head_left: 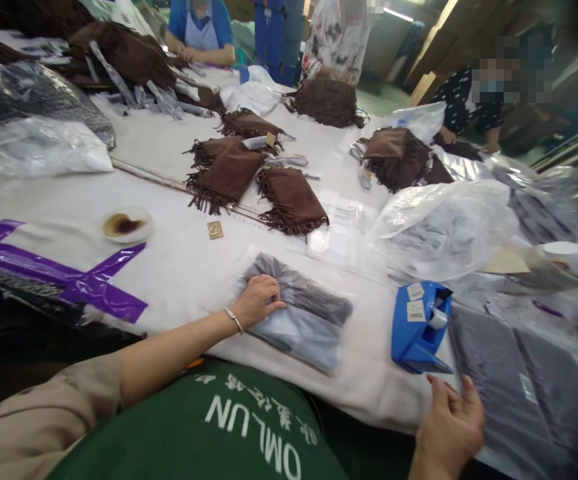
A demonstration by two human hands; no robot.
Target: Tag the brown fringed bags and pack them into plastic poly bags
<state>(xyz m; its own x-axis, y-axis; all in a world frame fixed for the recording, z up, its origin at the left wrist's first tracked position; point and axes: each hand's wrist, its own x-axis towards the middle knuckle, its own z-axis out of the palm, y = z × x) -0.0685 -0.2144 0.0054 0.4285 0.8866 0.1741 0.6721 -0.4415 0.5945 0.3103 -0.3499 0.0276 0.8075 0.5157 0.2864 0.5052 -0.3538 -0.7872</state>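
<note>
A clear plastic bag with a dark grey folded item [309,320] inside lies flat in front of me. On its left part rests my left hand [259,300], fingers curled and closed at the plastic. My right hand [451,423] is just below the nose of a blue label dispenser [413,343], thumb and forefinger apart. I see no object between those fingers, though they are slightly blurred. Two white barcode stickers [415,311] show on the dispenser's side. Right of it lie larger dark bagged items [523,380], close to my right hand.
Brown fringed bags [293,200] lie mid-table, with a small tan tag [215,230] nearby. A stained white dish [127,225] and purple tape [103,287] are on the left. Crumpled clear plastic [443,227] covers the right. Several co-workers [201,33] are at the far side.
</note>
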